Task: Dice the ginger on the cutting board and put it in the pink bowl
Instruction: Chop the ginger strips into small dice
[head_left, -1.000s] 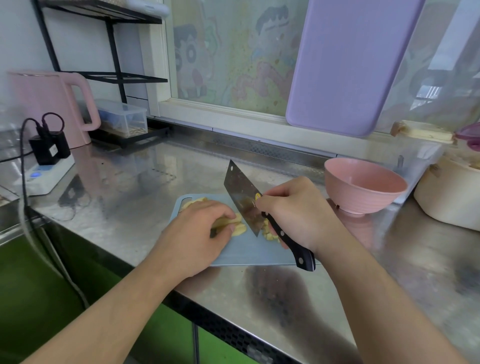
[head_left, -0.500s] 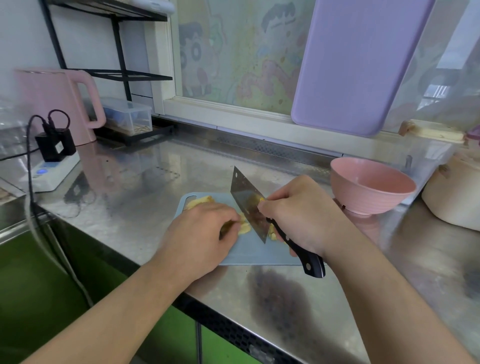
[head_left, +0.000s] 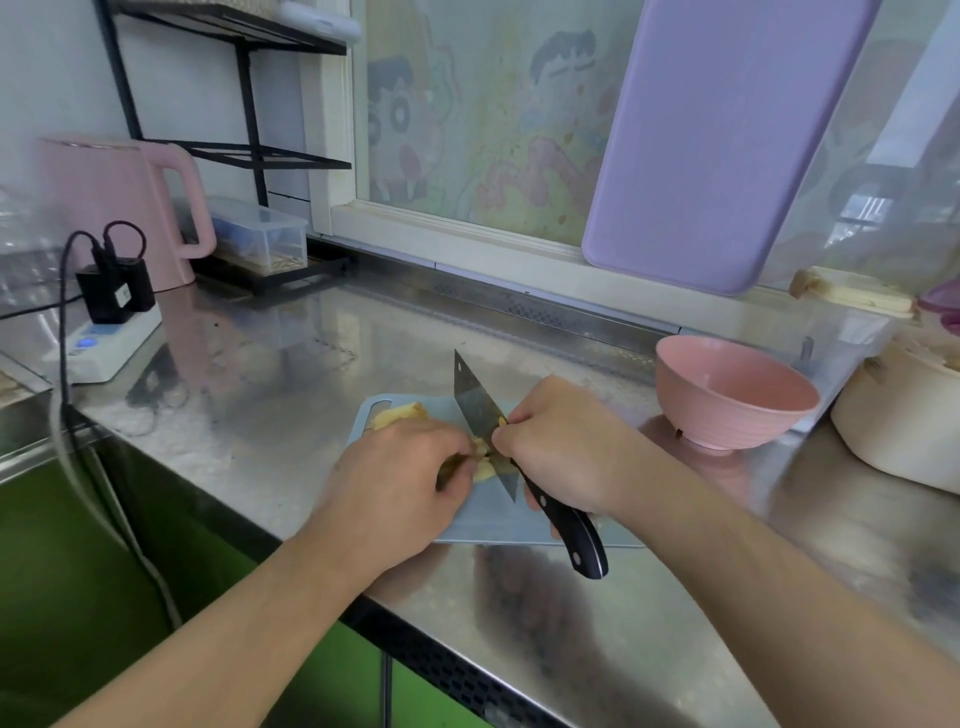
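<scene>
Our left hand (head_left: 400, 478) pins ginger (head_left: 480, 457) on the cutting board (head_left: 498, 525), fingers probably tucked clear; right hand (head_left: 563, 447) grips cleaver (head_left: 480, 415) mid-chop.

Pink kettle (head_left: 117, 208) far left of the hands, power strip (head_left: 106, 345) with 2 black plugs (head_left: 115, 291) before it, clear box (head_left: 257, 241) on black rack (head_left: 236, 156), purple board (head_left: 727, 140) against window beyond, cream pot (head_left: 904, 421) far right
</scene>
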